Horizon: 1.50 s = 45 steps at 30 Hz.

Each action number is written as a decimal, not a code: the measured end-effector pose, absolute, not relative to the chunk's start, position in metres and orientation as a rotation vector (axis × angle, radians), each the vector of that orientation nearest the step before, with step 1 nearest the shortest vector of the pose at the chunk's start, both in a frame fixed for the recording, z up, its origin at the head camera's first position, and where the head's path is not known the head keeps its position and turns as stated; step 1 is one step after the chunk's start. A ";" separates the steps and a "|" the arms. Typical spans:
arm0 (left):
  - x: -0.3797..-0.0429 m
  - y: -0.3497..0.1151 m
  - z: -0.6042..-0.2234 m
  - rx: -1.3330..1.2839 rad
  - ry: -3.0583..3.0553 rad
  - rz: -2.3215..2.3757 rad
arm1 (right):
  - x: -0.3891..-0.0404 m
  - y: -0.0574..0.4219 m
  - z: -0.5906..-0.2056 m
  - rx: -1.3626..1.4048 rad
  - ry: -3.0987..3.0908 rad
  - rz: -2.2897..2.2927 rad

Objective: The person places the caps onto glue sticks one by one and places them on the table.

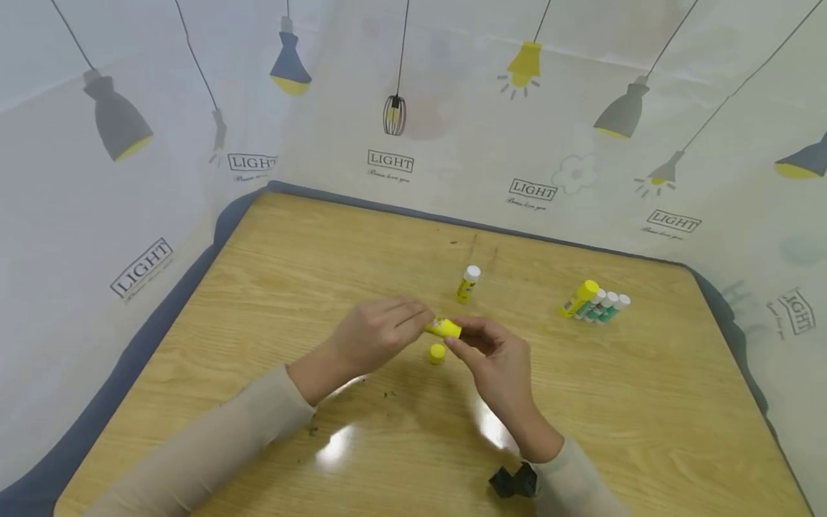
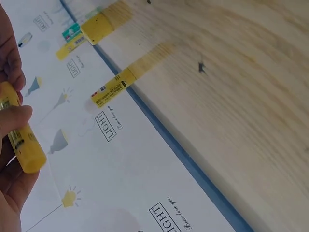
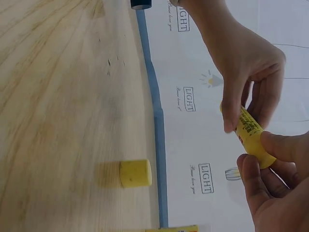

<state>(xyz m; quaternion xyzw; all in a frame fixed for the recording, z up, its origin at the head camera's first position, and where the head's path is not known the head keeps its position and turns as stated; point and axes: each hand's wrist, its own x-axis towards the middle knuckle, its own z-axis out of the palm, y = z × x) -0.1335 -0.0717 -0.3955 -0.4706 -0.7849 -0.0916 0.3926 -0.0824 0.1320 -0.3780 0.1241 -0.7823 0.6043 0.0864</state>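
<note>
Between both hands, a yellow glue stick (image 1: 444, 328) is held tilted above the table. My left hand (image 1: 381, 330) pinches its left end between thumb and fingers, as the right wrist view also shows. The other end of the glue stick (image 3: 250, 133) is gripped by my right hand (image 1: 500, 362), the thumb pressing along its side. Below them a loose yellow cap (image 1: 436, 353) stands on the wood, also seen in the right wrist view as a short cylinder (image 3: 135, 173). The far end of the tube is hidden by the left fingers.
Behind the hands stands a yellow glue stick with a white cap (image 1: 466, 283). At the right, a larger yellow-capped stick (image 1: 575, 300) stands beside several green, white-capped sticks (image 1: 606, 309). A black object (image 1: 513, 480) is by the right sleeve. Printed cloth (image 1: 452, 172) borders the wooden table (image 1: 258, 287).
</note>
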 end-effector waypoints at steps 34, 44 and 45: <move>-0.148 -0.081 -0.409 -1.021 -2.318 -0.384 | -0.130 0.262 -0.388 0.240 -2.784 0.844; -0.147 -0.079 -0.416 -1.015 -2.343 -0.406 | -0.163 0.286 -0.382 0.404 -2.828 0.389; -0.147 -0.079 -0.416 -1.016 -2.344 -0.405 | -0.165 0.288 -0.382 0.414 -2.835 0.360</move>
